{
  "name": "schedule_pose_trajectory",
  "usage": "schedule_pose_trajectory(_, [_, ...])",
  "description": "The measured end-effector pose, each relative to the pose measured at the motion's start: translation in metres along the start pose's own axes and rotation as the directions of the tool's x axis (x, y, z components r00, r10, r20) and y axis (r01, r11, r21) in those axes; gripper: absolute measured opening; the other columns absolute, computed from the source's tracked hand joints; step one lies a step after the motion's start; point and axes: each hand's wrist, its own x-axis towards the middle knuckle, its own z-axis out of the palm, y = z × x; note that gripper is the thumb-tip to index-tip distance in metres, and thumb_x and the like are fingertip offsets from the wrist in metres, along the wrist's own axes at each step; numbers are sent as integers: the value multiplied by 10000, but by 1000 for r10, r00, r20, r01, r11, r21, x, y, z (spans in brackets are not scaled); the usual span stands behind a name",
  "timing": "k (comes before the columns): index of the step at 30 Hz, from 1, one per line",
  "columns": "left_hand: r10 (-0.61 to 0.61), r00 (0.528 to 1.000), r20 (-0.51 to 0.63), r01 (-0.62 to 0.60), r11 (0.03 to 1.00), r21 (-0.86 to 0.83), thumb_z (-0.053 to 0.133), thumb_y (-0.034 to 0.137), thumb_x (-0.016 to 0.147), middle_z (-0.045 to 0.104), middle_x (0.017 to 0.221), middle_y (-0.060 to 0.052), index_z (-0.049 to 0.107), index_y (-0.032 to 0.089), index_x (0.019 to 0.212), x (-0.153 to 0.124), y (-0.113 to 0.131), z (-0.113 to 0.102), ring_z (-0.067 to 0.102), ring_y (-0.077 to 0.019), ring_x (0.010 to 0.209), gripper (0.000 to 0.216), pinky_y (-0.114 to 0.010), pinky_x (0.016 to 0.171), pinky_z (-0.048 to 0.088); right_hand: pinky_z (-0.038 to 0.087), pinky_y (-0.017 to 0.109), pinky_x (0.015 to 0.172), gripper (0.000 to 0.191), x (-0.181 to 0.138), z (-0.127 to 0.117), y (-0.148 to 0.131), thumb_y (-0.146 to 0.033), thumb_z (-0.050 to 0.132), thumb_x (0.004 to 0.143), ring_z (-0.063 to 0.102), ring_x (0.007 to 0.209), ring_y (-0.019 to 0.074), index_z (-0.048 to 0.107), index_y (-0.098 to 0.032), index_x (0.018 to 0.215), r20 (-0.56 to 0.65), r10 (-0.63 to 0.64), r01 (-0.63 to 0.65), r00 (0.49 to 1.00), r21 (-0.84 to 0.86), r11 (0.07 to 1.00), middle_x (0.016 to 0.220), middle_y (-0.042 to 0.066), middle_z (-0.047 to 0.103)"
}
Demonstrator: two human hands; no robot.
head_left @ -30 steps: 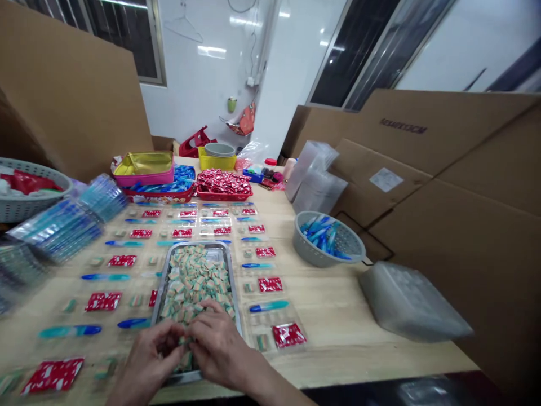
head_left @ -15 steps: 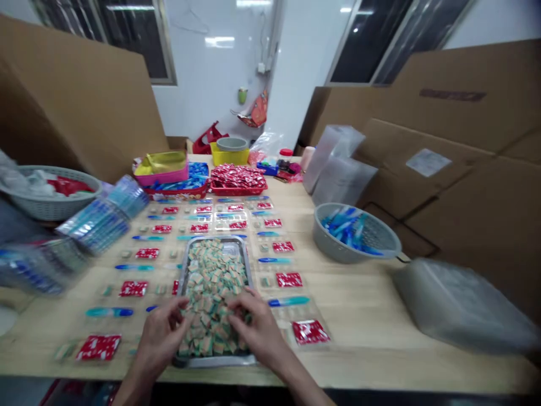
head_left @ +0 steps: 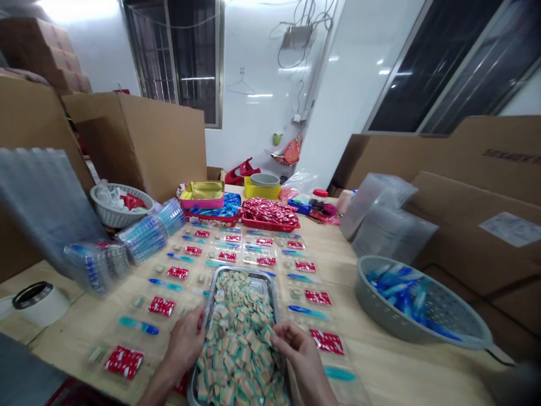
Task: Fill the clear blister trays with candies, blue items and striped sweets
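A metal tray (head_left: 210, 304) heaped with small striped square pieces (head_left: 240, 338) lies in front of me. At the tray's left rim is my left hand (head_left: 186, 341), its fingers curled together; whatever they may hold is hidden. My right hand (head_left: 298, 352) is over the tray's right side, thumb and forefinger pinched on one small striped square piece (head_left: 267, 334). Around the tray lie clear plastic blister trays, each with a blue pen (head_left: 310, 312), a red patterned packet (head_left: 327, 341) and a small striped square.
To the right stands a grey colander (head_left: 422, 327) of blue pens. A red tray of packets (head_left: 270, 217) and a pink tin (head_left: 203, 197) stand behind. Left are stacked filled blister trays (head_left: 143, 234), a white basket (head_left: 122, 214) and a white cup (head_left: 42, 307). Cardboard boxes (head_left: 169, 152) flank the table.
My view has tilted up and turned left. My left hand has shifted from above the pieces to the tray's left rim. My right hand has moved to the tray's right side.
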Motion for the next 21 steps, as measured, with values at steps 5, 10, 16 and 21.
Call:
schedule_pose_trajectory(5, [32, 999, 2, -32, 999, -19, 427, 6, 653, 565, 750, 15, 503, 201, 839, 5, -5, 6, 555, -155, 790, 280, -219, 670, 352, 452, 256, 524, 361, 5, 2, 6, -437, 832, 470, 569, 559, 170, 651, -167, 628, -49, -12, 13, 999, 26, 1000, 592, 20, 613])
schedule_pose_trajectory(10, [48, 999, -1, -48, 998, -34, 417, 9, 652, 549, 750, 24, 479, 207, 831, 7, -6, 7, 547, -149, 797, 274, -213, 677, 349, 477, 270, 546, 370, 3, 2, -1, -449, 837, 471, 591, 587, 186, 664, -168, 638, -44, -30, 31, 999, 17, 999, 608, 28, 632])
schedule_pose_trajectory(16, [64, 997, -42, -68, 994, -90, 431, 14, 628, 530, 700, 37, 490, 206, 815, 2, 2, -5, 536, -140, 713, 275, -209, 630, 345, 481, 259, 570, 372, -3, 4, -22, -448, 838, 493, 597, 619, 182, 661, -166, 658, -31, -38, 38, 999, -7, 999, 635, 25, 634])
schedule_pose_trajectory(21, [41, 997, -61, -50, 989, -139, 435, 69, 641, 508, 636, 43, 490, 198, 764, -1, -7, -35, 512, -139, 629, 187, -218, 585, 347, 435, 221, 548, 319, -1, 26, -33, -385, 827, 540, 559, 589, 138, 637, -162, 666, 56, -38, 35, 998, 45, 998, 618, 2, 609])
